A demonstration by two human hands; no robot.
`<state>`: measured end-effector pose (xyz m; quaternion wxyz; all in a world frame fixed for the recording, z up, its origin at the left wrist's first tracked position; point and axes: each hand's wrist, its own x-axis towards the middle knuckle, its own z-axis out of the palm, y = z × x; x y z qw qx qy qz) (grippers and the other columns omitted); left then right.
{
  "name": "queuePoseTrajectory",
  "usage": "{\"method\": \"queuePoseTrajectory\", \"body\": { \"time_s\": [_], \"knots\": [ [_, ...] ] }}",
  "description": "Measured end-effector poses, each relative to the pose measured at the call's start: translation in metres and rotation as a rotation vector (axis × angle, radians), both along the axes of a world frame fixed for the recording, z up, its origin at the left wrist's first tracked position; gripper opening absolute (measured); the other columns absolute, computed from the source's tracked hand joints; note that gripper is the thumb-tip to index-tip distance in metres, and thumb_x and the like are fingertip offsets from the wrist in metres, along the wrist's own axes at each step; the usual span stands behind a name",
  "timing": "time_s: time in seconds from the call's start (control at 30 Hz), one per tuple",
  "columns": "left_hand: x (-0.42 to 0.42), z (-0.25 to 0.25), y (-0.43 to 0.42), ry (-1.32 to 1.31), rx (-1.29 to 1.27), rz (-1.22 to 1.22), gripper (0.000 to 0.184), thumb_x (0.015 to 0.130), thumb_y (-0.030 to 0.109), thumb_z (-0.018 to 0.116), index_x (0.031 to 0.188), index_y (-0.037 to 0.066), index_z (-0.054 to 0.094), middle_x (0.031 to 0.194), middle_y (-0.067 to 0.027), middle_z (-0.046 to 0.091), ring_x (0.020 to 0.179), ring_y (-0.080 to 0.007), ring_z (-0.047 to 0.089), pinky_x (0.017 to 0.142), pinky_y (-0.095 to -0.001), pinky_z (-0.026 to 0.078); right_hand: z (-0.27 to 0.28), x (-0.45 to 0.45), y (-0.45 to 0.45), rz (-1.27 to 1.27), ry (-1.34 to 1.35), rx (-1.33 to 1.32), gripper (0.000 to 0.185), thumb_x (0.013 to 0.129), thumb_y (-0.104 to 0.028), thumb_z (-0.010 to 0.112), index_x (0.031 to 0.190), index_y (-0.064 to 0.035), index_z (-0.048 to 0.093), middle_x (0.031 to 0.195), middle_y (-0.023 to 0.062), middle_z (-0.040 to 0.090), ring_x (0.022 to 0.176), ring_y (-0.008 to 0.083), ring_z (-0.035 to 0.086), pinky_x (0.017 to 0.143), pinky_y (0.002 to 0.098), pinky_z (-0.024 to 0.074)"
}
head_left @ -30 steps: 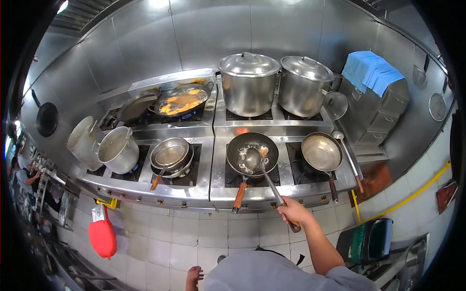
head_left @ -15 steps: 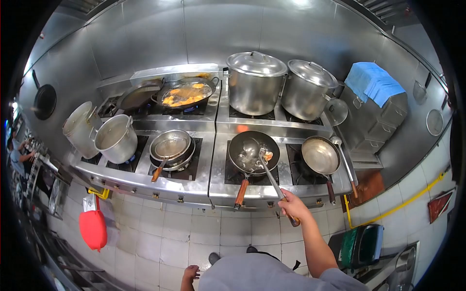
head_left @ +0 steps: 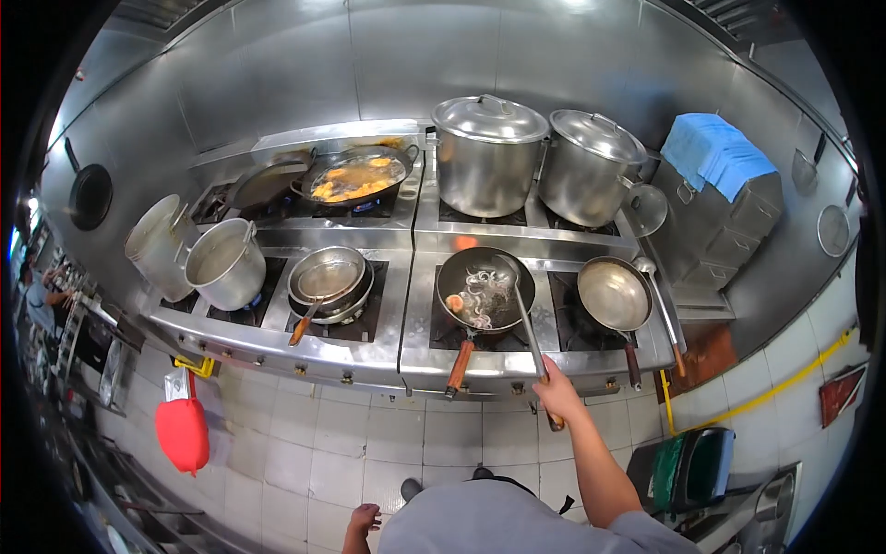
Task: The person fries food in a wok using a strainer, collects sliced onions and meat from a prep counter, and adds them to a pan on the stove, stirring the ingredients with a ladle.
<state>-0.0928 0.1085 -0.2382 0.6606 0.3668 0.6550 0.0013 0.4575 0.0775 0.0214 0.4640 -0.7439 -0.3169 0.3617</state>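
My right hand (head_left: 557, 391) is closed around the handle of a long metal ladle (head_left: 529, 334) with a wooden end. The ladle's head reaches into the right side of a dark frying pan (head_left: 449, 277) on the front burner. Whitish curled strips of food (head_left: 486, 294) lie in the pan's middle, and a pinkish-orange piece (head_left: 454, 303) sits at its left. The pan's wooden handle (head_left: 459, 367) points toward me, untouched. My left hand (head_left: 365, 519) hangs low beside my body, fingers loosely bent and apart, with nothing visible in it.
Behind the pan stand two lidded stockpots (head_left: 489, 162). A wok (head_left: 358, 175) of orange pieces in bubbling oil is at back left. A steel pan (head_left: 613, 294) and another ladle (head_left: 661, 309) lie to the right, a strainer (head_left: 327, 277) and open pots (head_left: 224, 266) to the left.
The ladle's head has moved from the pan's middle to its right side. The strips look more spread out, and the pinkish-orange piece now sits at the left. My left hand stays low.
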Motion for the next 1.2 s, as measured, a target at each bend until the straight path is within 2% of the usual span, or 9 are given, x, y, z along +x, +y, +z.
{"method": "queuePoseTrajectory", "body": {
  "time_s": [0.1, 0.17, 0.43, 0.53, 0.63, 0.73, 0.87, 1.0, 1.2],
  "knots": [
    [0.012, 0.005, 0.008, 0.028, 0.002, -0.031, 0.034, 0.085, 0.025, 0.059, 0.113, 0.006, 0.054, 0.093, -0.0093, 0.062, 0.070, -0.0252, 0.063, 0.055, -0.0378, 0.053, -0.025, 0.017, 0.027, -0.042, -0.281, -0.070, 0.066, 0.082, -0.003, 0.057, 0.141, -0.0043, 0.028, 0.071, 0.0057, 0.053, 0.051, 0.0131, 0.050, 0.045, 0.0286, 0.0413],
    [0.015, 0.007, 0.011, 0.052, 0.020, -0.064, 0.036, 0.086, 0.025, 0.059, 0.115, 0.006, 0.053, 0.097, -0.0106, 0.062, 0.071, -0.0261, 0.063, 0.056, -0.0381, 0.053, 0.002, 0.006, 0.038, -0.006, 0.129, -0.018, 0.066, 0.083, -0.007, 0.055, 0.142, -0.0040, 0.027, 0.074, 0.0056, 0.053, 0.052, 0.0140, 0.052, 0.047, 0.0303, 0.0442],
    [0.017, 0.008, 0.011, -0.014, 0.055, 0.047, 0.037, 0.086, 0.026, 0.058, 0.117, 0.007, 0.051, 0.096, -0.0103, 0.062, 0.071, -0.0258, 0.062, 0.056, -0.0367, 0.052, 0.074, -0.006, -0.042, 0.214, 0.526, 0.000, 0.064, 0.084, -0.003, 0.056, 0.142, -0.0087, 0.030, 0.072, 0.0020, 0.053, 0.051, 0.0108, 0.050, 0.043, 0.0256, 0.0414],
    [0.002, -0.028, -0.003, -0.025, 0.061, -0.011, 0.033, 0.085, 0.027, 0.059, 0.111, 0.007, 0.055, 0.090, -0.0094, 0.062, 0.067, -0.0235, 0.061, 0.055, -0.0350, 0.050, 0.078, 0.002, -0.056, 0.172, 0.447, -0.113, 0.061, 0.083, -0.005, 0.056, 0.139, -0.0078, 0.035, 0.071, 0.0010, 0.052, 0.050, 0.0105, 0.049, 0.044, 0.0259, 0.0416],
    [0.004, -0.011, -0.017, 0.118, 0.214, -0.256, 0.024, 0.079, 0.030, 0.061, 0.084, 0.007, 0.067, 0.064, -0.0054, 0.057, 0.053, -0.0166, 0.054, 0.049, -0.0323, 0.047, 0.065, 0.009, -0.038, 0.136, -0.060, -0.164, 0.061, 0.081, -0.009, 0.056, 0.137, -0.0037, 0.034, 0.072, 0.0042, 0.053, 0.051, 0.0128, 0.050, 0.047, 0.0292, 0.0427],
    [-0.002, -0.031, -0.026, 0.002, 0.355, -0.217, 0.027, 0.079, 0.032, 0.061, 0.083, 0.006, 0.067, 0.064, -0.0058, 0.057, 0.052, -0.0165, 0.054, 0.047, -0.0320, 0.046, 0.013, 0.018, 0.005, 0.080, -0.166, -0.186, 0.064, 0.082, -0.009, 0.055, 0.140, -0.0032, 0.029, 0.073, 0.0065, 0.055, 0.051, 0.0140, 0.051, 0.048, 0.0298, 0.0433],
    [0.020, 0.004, -0.013, 0.211, 0.176, -0.355, 0.026, 0.083, 0.030, 0.059, 0.094, 0.007, 0.065, 0.080, -0.0084, 0.062, 0.063, -0.0202, 0.060, 0.053, -0.0348, 0.050, 0.018, 0.006, 0.031, 0.110, 0.112, -0.096, 0.069, 0.083, -0.009, 0.054, 0.144, -0.0051, 0.022, 0.072, 0.0065, 0.054, 0.051, 0.0125, 0.051, 0.047, 0.0289, 0.0428],
    [0.025, 0.007, 0.004, -0.006, 0.061, 0.035, 0.034, 0.089, 0.027, 0.054, 0.117, 0.007, 0.052, 0.099, -0.0127, 0.063, 0.070, -0.0267, 0.063, 0.057, -0.0406, 0.053, 0.078, 0.002, -0.011, 0.332, 0.326, -0.166, 0.069, 0.083, -0.007, 0.055, 0.145, -0.0050, 0.023, 0.070, 0.0047, 0.053, 0.051, 0.0107, 0.051, 0.046, 0.0271, 0.0419],
    [0.029, 0.007, -0.013, -0.013, 0.054, 0.081, 0.035, 0.087, 0.026, 0.055, 0.116, 0.006, 0.053, 0.101, -0.0119, 0.063, 0.071, -0.0258, 0.063, 0.057, -0.0397, 0.053, 0.048, 0.018, -0.020, 0.183, -0.119, -0.174, 0.067, 0.082, -0.005, 0.057, 0.142, -0.0042, 0.028, 0.071, 0.0061, 0.053, 0.052, 0.0130, 0.051, 0.049, 0.0291, 0.0438]
  ]
}}
